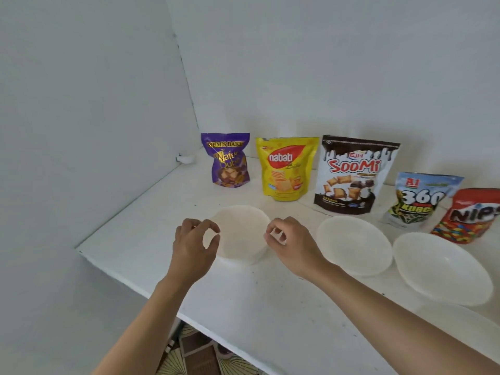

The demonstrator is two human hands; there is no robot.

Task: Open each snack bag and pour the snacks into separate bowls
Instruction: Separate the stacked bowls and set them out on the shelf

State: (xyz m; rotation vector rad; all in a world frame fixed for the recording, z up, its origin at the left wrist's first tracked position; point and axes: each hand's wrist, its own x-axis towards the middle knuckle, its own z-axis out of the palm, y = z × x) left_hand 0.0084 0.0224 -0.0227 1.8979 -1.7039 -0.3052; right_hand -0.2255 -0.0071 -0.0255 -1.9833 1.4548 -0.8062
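Observation:
Five sealed snack bags stand in a row at the back of the white table: a purple wafer bag, a yellow Nabati bag, a brown-and-white SooMi bag, a blue 360 bag and a red Nips bag. Three empty white bowls sit in front: left bowl, middle bowl, right bowl. My left hand hovers at the left bowl's left rim, thumb and forefinger curled into a ring with a small gap. My right hand is curled over the same bowl's right rim; I cannot tell if it grips.
White walls close in the table on the left and at the back. A small white clip lies in the back left corner. The table's left and front edges drop to a patterned floor. Bare tabletop lies in front of the bowls.

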